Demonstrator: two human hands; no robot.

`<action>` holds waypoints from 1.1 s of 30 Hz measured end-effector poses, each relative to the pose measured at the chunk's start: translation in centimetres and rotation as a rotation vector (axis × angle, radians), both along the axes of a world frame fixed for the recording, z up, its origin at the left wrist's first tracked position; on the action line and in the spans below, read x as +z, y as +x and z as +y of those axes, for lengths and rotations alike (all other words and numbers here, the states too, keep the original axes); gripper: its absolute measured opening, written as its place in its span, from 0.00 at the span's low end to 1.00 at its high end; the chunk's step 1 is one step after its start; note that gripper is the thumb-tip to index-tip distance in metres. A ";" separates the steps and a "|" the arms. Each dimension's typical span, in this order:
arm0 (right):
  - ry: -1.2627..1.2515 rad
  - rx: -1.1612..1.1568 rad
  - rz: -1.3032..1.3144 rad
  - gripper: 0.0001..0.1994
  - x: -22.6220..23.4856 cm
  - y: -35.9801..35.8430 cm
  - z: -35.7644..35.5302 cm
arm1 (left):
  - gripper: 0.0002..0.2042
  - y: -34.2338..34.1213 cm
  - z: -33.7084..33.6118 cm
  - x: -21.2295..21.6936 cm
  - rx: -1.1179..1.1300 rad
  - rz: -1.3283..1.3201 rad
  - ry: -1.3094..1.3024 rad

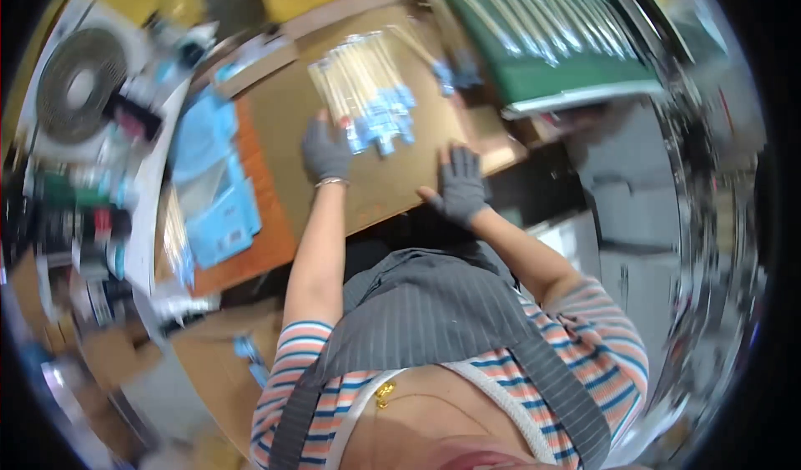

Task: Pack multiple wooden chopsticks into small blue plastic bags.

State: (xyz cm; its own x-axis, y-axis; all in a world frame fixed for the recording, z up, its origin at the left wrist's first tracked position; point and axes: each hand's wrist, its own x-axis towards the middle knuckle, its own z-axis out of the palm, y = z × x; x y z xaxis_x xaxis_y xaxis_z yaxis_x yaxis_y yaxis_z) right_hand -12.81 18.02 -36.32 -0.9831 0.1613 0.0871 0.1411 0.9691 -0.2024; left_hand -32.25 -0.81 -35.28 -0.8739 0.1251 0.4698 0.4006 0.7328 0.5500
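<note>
My left hand (326,150), in a grey glove with bare fingertips, lies on a brown cardboard sheet (279,140). Its fingers point away from me, at the left edge of a pile of slim pale sticks (365,86) with light blue ends, which look clear-wrapped. Blur hides whether the fingertips touch the pile; nothing shows held. To the right, by the sheet's near right edge, my right hand (463,184) wears a matching glove. Its fingers are spread, the thumb stands apart, and it holds nothing. A few more sticks (417,50) lie just beyond the pile.
A green board (576,73) at the far right carries a row of similar sticks. Light blue packets (219,207) lie on an orange-brown surface (267,194) to the left. A round fan (82,86) and a dark phone-like object (133,119) stand farther left. Grey cabinets (638,286) flank the right.
</note>
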 end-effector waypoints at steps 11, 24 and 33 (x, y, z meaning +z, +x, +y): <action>-0.043 -0.080 0.114 0.45 -0.8 1.1 0.5 | 0.28 -0.7 1.7 -3.1 -0.225 0.030 -0.035; -0.217 -0.040 0.038 0.54 -2.1 0.8 0.3 | 0.27 -1.7 0.6 -4.0 -0.199 0.012 -0.138; -0.190 -0.039 0.049 0.56 -2.4 0.7 0.6 | 0.27 -1.2 1.0 -3.3 -0.213 -0.022 -0.079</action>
State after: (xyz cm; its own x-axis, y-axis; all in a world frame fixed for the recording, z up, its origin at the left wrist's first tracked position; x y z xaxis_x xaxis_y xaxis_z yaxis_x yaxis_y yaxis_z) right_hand -12.10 18.64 -38.69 -0.9711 0.2172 0.0989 0.1632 0.9068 -0.3887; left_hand -33.45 0.24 -38.57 -0.8339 0.3434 0.4321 0.5391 0.6743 0.5046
